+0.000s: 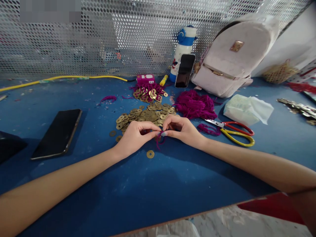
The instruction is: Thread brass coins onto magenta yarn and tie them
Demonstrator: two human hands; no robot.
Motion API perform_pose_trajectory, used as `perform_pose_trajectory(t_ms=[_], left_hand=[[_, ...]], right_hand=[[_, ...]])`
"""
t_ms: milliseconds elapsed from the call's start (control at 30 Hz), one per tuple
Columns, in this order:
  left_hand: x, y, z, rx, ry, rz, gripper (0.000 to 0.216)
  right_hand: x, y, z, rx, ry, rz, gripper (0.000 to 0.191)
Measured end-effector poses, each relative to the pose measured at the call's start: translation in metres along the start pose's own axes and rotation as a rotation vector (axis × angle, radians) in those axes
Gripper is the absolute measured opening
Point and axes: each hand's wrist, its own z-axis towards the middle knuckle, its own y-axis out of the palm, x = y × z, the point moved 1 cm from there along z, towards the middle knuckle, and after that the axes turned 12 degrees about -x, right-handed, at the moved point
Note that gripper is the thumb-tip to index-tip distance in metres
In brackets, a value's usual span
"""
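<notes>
My left hand [138,135] and my right hand [181,131] meet fingertip to fingertip over the blue table. Both pinch a short purple string [158,141], whose loose ends dangle below the fingers. Whether a coin hangs on that string is hidden by my fingers. Just behind my hands spreads a heap of brass coins [148,114] with holes in the middle. A single coin [150,154] lies flat on the table in front of them. Past the heap is a pile of coins tied with purple string [150,93].
Right of my hands lie a purple yarn bundle [196,104], scissors [232,129] with red and yellow handles, and a tissue pack [247,108]. A phone [58,133] lies at left. Another phone [185,70] leans on a bottle [189,39] beside a pink backpack [229,59].
</notes>
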Motion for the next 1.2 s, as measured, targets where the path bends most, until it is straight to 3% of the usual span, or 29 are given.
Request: perform_pose_trajectory(t_ms=[233,367,467,567,633,733,900,1200], left_hand=[[0.001,0.000,0.000,-0.009,-0.013,-0.031,0.013],[-0.001,-0.001,0.001,-0.001,-0.020,-0.005,0.014],[-0.002,-0.001,0.001,0.007,-0.020,-0.003,0.014],[-0.003,-0.001,0.001,0.041,-0.005,-0.021,0.014],[-0.003,-0.001,0.000,0.073,0.008,-0.054,0.013],[-0.002,-0.001,-0.001,0.110,0.017,-0.076,0.013],[0.002,-0.001,-0.002,0.054,0.051,-0.060,0.014],[0.006,0.001,-0.001,0.049,0.050,-0.094,0.012]], right_hand=[[-0.001,-0.009,-0.002,-0.257,0.078,0.206,0.031],[0.004,-0.013,0.000,-0.169,-0.005,0.264,0.051],[0.004,-0.012,-0.001,-0.089,-0.107,0.157,0.058],[-0.001,-0.009,-0.004,-0.017,-0.136,-0.141,0.054],[-0.003,-0.007,-0.006,0.048,-0.126,-0.338,0.042],[-0.004,-0.002,-0.007,0.062,-0.040,-0.483,0.030],[-0.003,0.007,-0.001,-0.018,0.139,-0.248,0.041],[-0.001,0.010,-0.001,-0.179,0.093,-0.228,0.032]])
